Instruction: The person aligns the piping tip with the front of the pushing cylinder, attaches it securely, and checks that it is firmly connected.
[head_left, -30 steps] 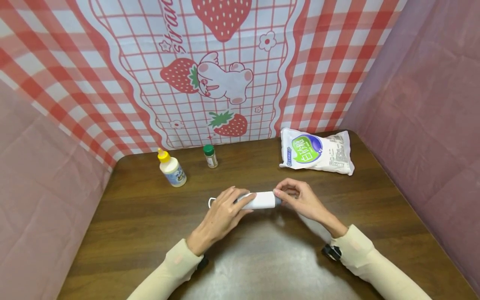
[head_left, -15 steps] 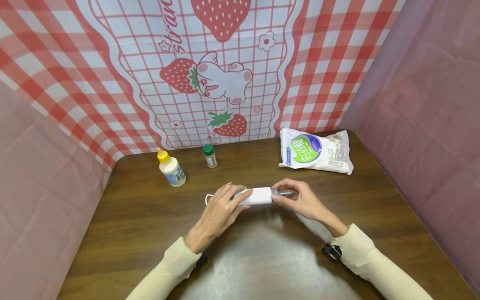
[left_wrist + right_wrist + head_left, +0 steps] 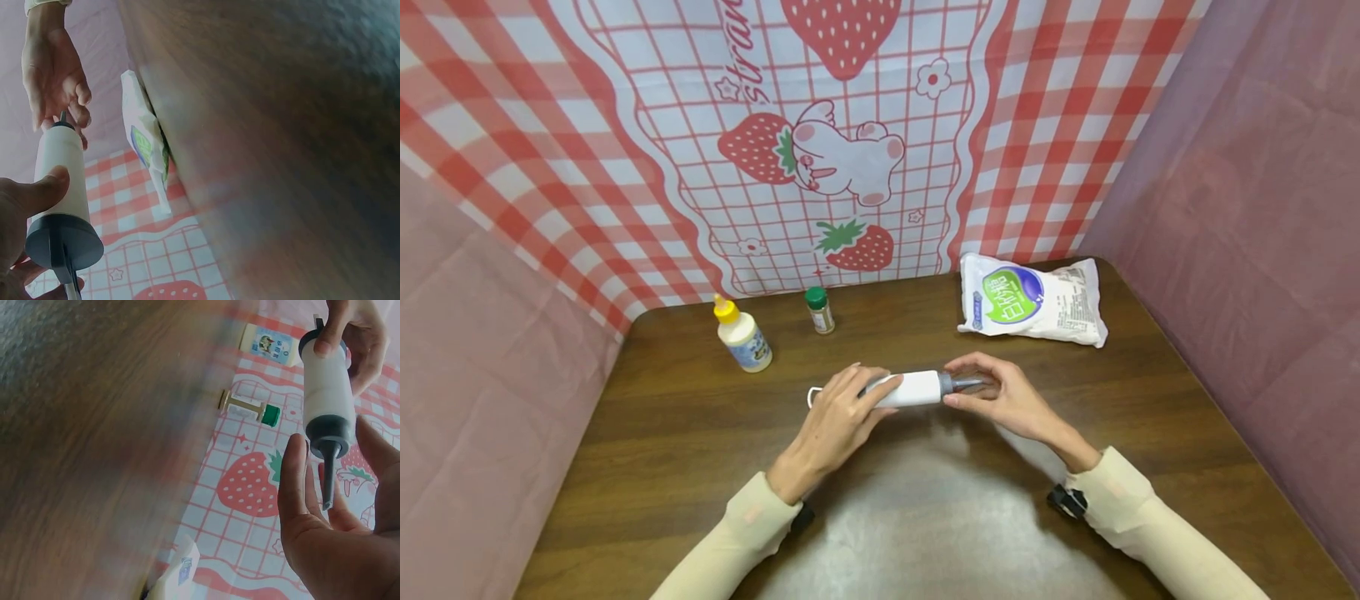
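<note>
1. Red-and-white gingham cloth (image 3: 1052,142) with strawberry prints, hung beyond both hands; brown wood-grain table (image 3: 700,467) spread beneath them.
2. Beyond the left hand (image 3: 835,417) and off to its left: yellow-capped squeeze bottle (image 3: 745,343), standing, tip up.
3. Straight ahead of the left hand, well apart: green-capped seasoning jar (image 3: 822,317), also standing.
4. At the left hand: fingers and thumb curled round the rear of a white barrel (image 3: 917,388), firmly held; white loop (image 3: 809,397) poking out just left of the knuckles.
5. Between the hands: syringe-style dispenser, nozzle (image 3: 331,478) toward the right hand (image 3: 1011,404). Probably light, stiff and rather slippery; fill level hidden. Best gripped round mid-barrel, sparing the slim nozzle any sideways load.
6. At the right hand: fingers parted in a loose cup around the nozzle, no grip apparent; near the grey collar (image 3: 329,428), contact impossible to tell.
7. Beyond the right hand, slightly rightward: white sugar bag (image 3: 1063,302), lying flat.
</note>
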Tool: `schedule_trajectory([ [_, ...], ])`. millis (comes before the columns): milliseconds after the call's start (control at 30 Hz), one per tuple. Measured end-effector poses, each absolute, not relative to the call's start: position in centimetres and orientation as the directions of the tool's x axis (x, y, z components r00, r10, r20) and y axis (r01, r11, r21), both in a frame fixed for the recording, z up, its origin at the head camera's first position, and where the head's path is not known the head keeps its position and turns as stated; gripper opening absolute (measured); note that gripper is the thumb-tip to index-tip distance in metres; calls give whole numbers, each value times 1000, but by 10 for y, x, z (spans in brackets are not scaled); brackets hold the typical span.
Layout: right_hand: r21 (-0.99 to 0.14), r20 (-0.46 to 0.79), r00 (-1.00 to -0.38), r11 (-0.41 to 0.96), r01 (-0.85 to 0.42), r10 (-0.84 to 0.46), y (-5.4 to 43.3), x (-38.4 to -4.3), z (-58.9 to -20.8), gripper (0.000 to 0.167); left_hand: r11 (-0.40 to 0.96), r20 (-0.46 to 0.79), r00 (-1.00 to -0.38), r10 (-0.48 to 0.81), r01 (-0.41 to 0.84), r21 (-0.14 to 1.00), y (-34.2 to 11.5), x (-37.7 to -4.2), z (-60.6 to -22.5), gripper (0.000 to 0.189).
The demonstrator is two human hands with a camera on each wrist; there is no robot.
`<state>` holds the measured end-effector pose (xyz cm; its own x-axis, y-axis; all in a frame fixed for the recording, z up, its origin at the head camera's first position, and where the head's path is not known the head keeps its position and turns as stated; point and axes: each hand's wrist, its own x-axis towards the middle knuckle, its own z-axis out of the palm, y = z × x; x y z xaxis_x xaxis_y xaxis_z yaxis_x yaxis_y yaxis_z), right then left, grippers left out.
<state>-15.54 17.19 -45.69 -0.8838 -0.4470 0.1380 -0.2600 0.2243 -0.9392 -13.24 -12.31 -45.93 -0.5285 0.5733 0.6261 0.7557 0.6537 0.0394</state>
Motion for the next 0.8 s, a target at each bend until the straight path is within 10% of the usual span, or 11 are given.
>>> schedule_trajectory([
  [800,-934,156,-877,222,-281,-454,173,-155,-461,31,641,627,-512,587,767,27,-121,-130,-462,50],
])
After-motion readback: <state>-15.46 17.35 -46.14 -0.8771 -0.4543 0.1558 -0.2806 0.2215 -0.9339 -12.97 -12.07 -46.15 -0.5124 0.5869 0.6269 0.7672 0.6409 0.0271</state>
